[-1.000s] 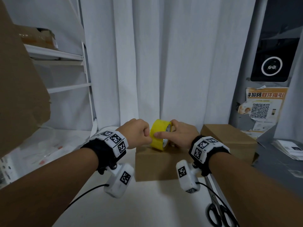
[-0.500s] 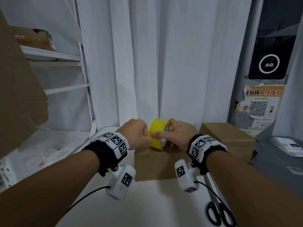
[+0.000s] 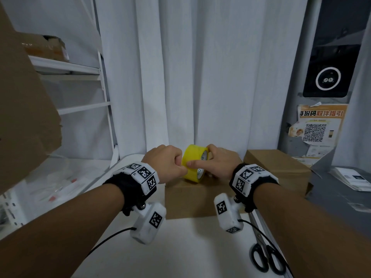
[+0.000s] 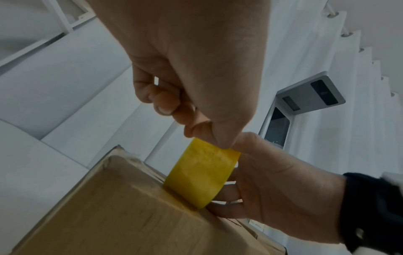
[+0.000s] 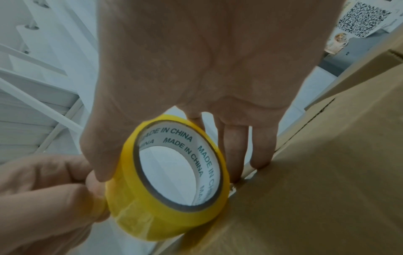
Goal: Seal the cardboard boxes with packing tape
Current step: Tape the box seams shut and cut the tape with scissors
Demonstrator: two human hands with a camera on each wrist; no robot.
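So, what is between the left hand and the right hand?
The yellow tape roll, standing on the box; left hand and right hand touch it, head view.

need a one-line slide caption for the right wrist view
Right hand steadies yellow tape roll on edge atop cardboard box; left hand pinches its outer face.

Two bare hands, left hand and right hand. One yellow tape roll. Two closed cardboard boxes on the table, near box and far box. One pair of scissors. One QR-code poster.
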